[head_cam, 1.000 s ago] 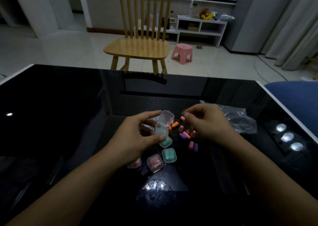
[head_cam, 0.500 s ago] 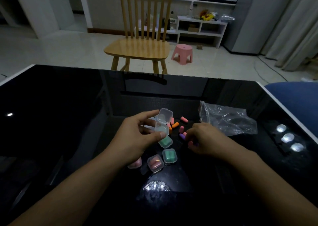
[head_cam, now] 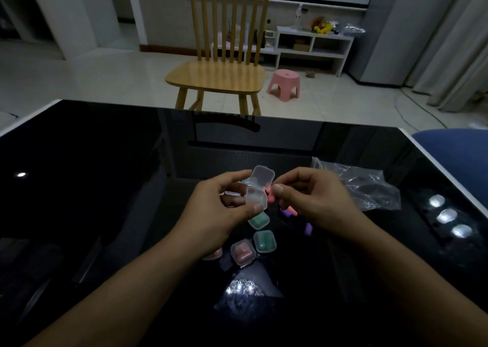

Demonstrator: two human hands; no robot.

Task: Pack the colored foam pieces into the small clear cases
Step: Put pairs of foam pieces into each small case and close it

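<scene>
My left hand (head_cam: 220, 209) holds a small clear case (head_cam: 257, 188) above the black table, its lid hinged open and standing up. My right hand (head_cam: 314, 201) pinches a pink foam piece (head_cam: 270, 197) between thumb and forefinger, right beside the open case. Below the hands lie closed cases: two with green foam (head_cam: 259, 220) (head_cam: 264, 241) and one with pink foam (head_cam: 242, 251). Another pink case (head_cam: 212, 254) peeks out under my left wrist. Loose purple foam pieces (head_cam: 308, 228) lie under my right hand; other pieces are hidden by it.
A crumpled clear plastic bag (head_cam: 364, 185) lies to the right of my right hand. The glossy black table (head_cam: 79, 188) reflects ceiling lights at the right and front. Beyond its far edge stand a wooden chair (head_cam: 219, 77) and a pink stool (head_cam: 284, 84).
My right hand went down to the loose pieces, took a pink one and rose back to the open case. My left hand has kept the case in about the same place.
</scene>
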